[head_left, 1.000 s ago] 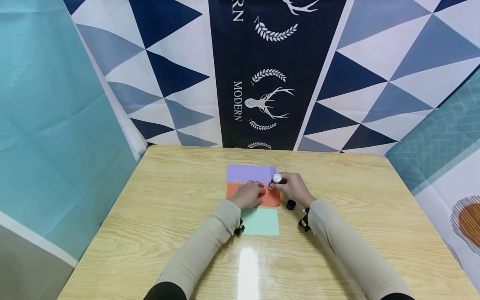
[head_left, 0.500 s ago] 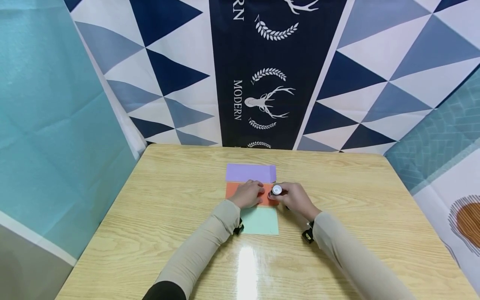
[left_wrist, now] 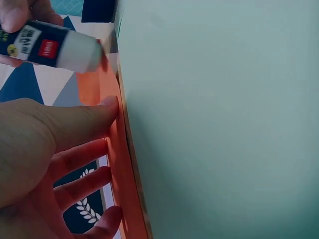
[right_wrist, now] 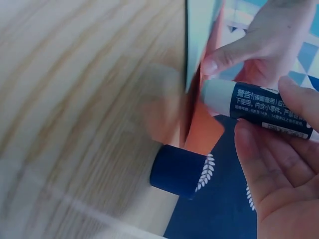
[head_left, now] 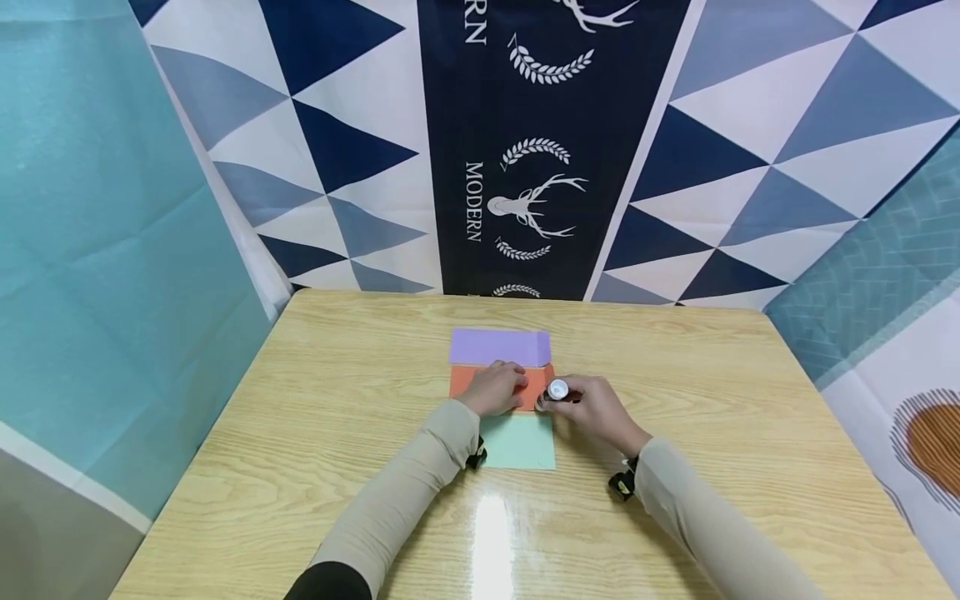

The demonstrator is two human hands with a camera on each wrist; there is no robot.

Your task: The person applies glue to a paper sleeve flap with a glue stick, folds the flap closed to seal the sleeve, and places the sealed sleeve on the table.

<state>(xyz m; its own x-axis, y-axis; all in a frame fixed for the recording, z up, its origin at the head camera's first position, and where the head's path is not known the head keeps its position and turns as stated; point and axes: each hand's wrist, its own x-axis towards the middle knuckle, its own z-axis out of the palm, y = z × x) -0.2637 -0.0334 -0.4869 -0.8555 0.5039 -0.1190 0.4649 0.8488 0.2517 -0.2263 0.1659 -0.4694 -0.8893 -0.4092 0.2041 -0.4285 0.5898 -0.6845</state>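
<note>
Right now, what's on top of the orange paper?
The left hand rests on the orange paper, and the right hand holds a glue stick at its right end. From above, they cover parts of the paper, so I can't see what's beneath them.

Reads "MODERN" sideways on the dark wall hanging (head_left: 551, 108), a cropped "RN" above, and "警告!" (warning) on the glue stick (right_wrist: 260, 107).

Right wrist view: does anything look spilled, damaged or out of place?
Nothing looks spilled or damaged. The dark cap sits loose on the table near the orange paper, but that seems ordinary, since the right hand holds the uncapped glue stick.
</note>
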